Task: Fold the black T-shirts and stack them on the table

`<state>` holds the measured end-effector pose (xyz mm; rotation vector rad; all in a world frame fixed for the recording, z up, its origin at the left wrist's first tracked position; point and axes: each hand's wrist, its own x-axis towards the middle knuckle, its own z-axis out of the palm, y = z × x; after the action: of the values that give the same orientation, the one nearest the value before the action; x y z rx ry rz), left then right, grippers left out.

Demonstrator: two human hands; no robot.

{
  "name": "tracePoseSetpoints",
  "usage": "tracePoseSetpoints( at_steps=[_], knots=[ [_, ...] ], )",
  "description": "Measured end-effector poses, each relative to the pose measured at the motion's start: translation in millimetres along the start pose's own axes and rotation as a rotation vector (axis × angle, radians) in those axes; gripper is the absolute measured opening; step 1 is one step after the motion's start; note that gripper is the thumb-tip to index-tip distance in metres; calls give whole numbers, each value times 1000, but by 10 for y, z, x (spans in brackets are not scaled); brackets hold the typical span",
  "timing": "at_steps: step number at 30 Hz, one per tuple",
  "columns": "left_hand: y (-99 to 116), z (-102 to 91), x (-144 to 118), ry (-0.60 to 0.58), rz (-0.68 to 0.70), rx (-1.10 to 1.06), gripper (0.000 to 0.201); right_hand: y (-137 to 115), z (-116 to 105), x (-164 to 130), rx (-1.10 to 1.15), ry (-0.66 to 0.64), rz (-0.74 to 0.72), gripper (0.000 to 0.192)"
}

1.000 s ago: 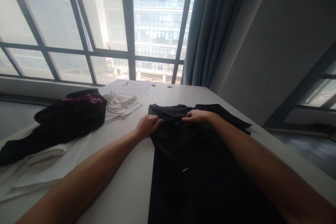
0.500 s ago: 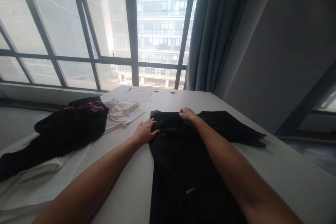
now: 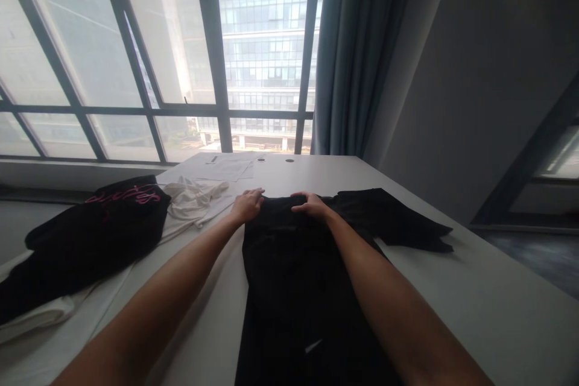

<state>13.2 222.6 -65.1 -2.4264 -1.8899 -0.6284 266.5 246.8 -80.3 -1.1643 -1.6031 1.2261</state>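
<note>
A: Where is the shirt?
B: The black shirt [image 3: 294,289] lies on the white table [image 3: 456,301], directly in front of the person, stretching from between the forearms up to both hands. A small pale mark [image 3: 313,346] shows on its near part.

A: And the fingers?
B: Both hands are at its far end. The left hand [image 3: 248,205] rests at the far left corner, fingers bent over the edge, cloth just beside and under the fingertips. I cannot tell whether they pinch it.

A: The right hand?
B: The right hand [image 3: 311,205] is at the far edge, further along to the right. Its thumb stands apart from the fingers, thumb on the near side, fingers along the edge. Dark cloth lies around them; whether a fold is pinched in between, I cannot tell.

A: What is beyond that hand?
B: A black sleeve [image 3: 398,220] spreads out flat to the right.

A: And on the left?
B: A black garment [image 3: 108,235] with pink lettering [image 3: 145,195], well apart from the shirt. Crumpled white cloth [image 3: 192,198] touches its far side.

A: Further out?
B: Papers [image 3: 228,167] at the table's far end, then the window [image 3: 265,54], with a blue-grey curtain [image 3: 346,66] to its right.
</note>
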Motion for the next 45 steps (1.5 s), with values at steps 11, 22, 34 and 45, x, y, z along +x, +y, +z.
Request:
tracePoseSetpoints(
  at_steps=[11,22,34,45],
  knots=[
    [-254,-251,462,-269,76,180,37,18,-39,44,261,56,-137,47],
    [-369,-332,579,10,-65,-94,38,2,7,50,45,308,-3,55],
    [-311,13,684,122,-22,83,38,45,-60,37,-222,314,99,86],
    [12,99,372,-39,-203,17,71,38,-51,3,-622,220,-109,64]
  ],
)
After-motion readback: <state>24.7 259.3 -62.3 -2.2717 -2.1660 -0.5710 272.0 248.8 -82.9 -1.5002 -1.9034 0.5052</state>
